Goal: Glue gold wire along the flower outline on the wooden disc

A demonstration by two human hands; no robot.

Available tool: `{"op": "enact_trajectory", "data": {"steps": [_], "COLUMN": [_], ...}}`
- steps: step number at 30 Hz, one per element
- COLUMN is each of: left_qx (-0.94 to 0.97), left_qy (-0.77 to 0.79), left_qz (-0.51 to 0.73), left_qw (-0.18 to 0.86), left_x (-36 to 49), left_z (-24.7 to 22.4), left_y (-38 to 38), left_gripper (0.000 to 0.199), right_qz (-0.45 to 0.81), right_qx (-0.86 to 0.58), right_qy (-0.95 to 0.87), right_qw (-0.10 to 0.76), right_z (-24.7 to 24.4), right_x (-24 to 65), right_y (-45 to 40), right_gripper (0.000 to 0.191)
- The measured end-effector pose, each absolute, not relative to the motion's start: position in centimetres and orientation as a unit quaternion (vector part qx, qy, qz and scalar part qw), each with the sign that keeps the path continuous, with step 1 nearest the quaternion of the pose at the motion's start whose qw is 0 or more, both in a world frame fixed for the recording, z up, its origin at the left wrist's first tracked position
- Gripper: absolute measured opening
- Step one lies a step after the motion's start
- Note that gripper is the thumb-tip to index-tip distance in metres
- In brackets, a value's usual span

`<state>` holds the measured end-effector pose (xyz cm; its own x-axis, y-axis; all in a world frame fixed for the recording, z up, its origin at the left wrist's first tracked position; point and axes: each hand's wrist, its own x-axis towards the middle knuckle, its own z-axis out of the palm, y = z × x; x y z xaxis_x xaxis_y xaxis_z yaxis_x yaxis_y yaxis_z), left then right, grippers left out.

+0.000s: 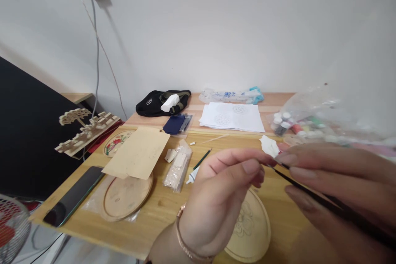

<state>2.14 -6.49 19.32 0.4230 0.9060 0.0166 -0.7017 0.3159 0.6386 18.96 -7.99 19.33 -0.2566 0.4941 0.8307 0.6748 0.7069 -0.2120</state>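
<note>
My left hand (225, 189), with a rose-gold bracelet (182, 235) on its wrist, is raised over the wooden table (173, 214). Its fingertips meet a small white scrap (269, 146), perhaps paper or fabric. My right hand (321, 177) comes in from the right and holds a thin black paintbrush (309, 192), whose tip lies just under my left fingertips. Below both hands sits a round wooden board (252, 231) with a carved flower outline, partly hidden by them.
Left of my hands are a phone (72, 196), a round wooden board (126, 196), kraft paper (137, 152) and a bead packet (177, 169). Farther back lie printed sheets (232, 116), a black bag (162, 103) and paint pots in a clear bag (284, 123).
</note>
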Motion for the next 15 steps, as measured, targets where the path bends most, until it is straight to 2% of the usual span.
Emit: {"op": "enact_trajectory", "data": {"steps": [10,15], "left_qx": [0.368,0.465], "left_qy": [0.169,0.21], "left_qz": [0.551,0.611], "left_qw": [0.73,0.604], "left_x": [1.94,1.75], "left_z": [19.44,19.32], "left_y": [-6.43,-6.38], "left_gripper": [0.004,0.007], "right_qz": [-0.076,-0.073], "right_qx": [-0.339,-0.328], "right_qy": [-0.808,-0.822], "right_qw": [0.476,0.46], "right_z": [20.17,20.36], "right_x": [18.72,18.79], "right_y": [-7.94,-7.63], "right_gripper": [0.018,0.021]}}
